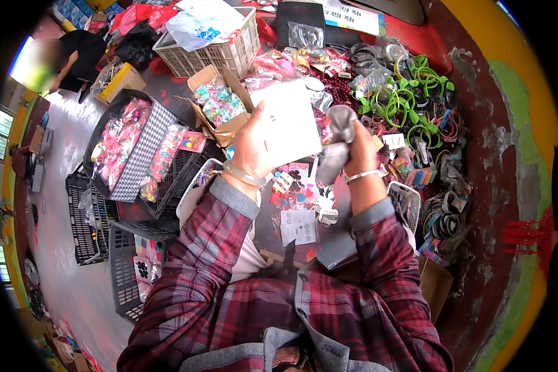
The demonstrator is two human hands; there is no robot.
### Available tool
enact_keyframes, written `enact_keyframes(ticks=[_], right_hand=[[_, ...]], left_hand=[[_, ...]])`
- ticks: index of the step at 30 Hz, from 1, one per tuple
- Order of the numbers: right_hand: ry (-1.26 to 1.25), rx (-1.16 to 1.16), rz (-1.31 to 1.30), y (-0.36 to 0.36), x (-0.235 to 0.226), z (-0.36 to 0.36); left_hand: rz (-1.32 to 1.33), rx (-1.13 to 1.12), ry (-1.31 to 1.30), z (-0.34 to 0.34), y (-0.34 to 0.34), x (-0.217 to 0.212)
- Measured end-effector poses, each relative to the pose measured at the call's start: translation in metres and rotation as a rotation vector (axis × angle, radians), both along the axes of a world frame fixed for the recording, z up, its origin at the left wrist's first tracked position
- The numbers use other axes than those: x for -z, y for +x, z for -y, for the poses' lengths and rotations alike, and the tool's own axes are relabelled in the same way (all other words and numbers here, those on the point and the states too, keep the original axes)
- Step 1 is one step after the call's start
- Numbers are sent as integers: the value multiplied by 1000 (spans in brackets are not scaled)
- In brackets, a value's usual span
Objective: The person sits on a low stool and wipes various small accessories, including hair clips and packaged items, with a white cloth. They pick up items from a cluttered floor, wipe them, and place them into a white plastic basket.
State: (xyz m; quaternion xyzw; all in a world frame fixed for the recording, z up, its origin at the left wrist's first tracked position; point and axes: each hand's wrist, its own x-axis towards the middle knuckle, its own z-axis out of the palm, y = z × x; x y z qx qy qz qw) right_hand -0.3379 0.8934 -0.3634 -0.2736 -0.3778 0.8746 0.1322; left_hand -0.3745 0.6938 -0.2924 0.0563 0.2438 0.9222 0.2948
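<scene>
My left hand point(252, 147) is closed on the near left edge of a blank white card point(291, 121), thumb on its face, held up over the work surface. My right hand point(362, 152) grips a grey, soft-looking, folded piece point(333, 158) that hangs beside the card's right edge; whether it is cloth or wrapped in film I cannot tell. Beneath both hands lie a small printed paper sheet point(298, 227), a pink card with dark round pieces point(299, 180) and several small white tagged items point(326, 208).
Green headbands point(403, 102) and dark hair hoops heap up at the right. Leftward stand a cardboard box of bagged pieces point(220, 102), a houndstooth basket point(136, 149) and black crates point(127, 273). A beige crate point(229, 46) is at the back. Another person point(84, 59) is far left.
</scene>
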Motion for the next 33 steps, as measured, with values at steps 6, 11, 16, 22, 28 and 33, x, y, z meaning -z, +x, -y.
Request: enact_keyframes(ticks=[6,11,16,22,28,33], right_hand=[[-207,-198,-232,21,-51,-26],[-276,-448,-375,27,-67,1],[23,-514,-257,31,-73,2],[73,-465,-206,30,-60,-6],[92,-390,-201,32,-60,-8],[108,-303,-172,32,-59,-1]], left_hand=[[-147,18,-117,9,2,0],[-377,-2,-305,-8,8,16],[-664,90,-448,-13,7,29],[-581,237,-378,-15,5,29],[-628,334,-425,-11,1,32],[-544,333,-394,-11,2,29]])
